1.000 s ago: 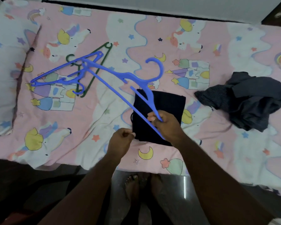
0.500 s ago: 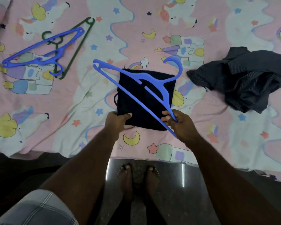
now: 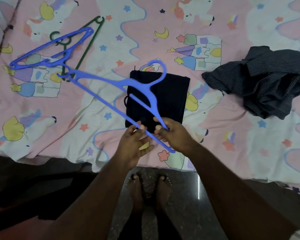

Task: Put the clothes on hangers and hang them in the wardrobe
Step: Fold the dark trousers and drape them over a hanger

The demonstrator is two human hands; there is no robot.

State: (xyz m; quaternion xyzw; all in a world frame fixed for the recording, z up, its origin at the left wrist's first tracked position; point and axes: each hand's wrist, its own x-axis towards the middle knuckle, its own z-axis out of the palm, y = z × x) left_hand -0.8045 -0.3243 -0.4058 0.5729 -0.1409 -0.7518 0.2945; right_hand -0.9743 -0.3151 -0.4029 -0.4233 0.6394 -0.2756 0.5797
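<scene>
A blue plastic hanger (image 3: pixel 128 84) hangs tilted in the air above the bed, hook pointing away from me. My right hand (image 3: pixel 173 135) grips its near arm close to the end. My left hand (image 3: pixel 133 142) pinches the hanger's lower bar between thumb and fingers. Beneath the hanger a folded black garment (image 3: pixel 171 97) lies flat on the pink patterned bedsheet (image 3: pixel 232 153). A crumpled dark striped shirt (image 3: pixel 267 80) lies to the right on the bed.
Another blue hanger (image 3: pixel 47 49) and a green hanger (image 3: pixel 83 45) lie overlapping on the sheet at the left. The bed's near edge runs across the lower middle; my bare feet (image 3: pixel 145 191) stand on the dark floor below it.
My left hand let go of the black garment's edge and moved up to pinch the hanger's lower bar. The hanger swung so its far end points further left.
</scene>
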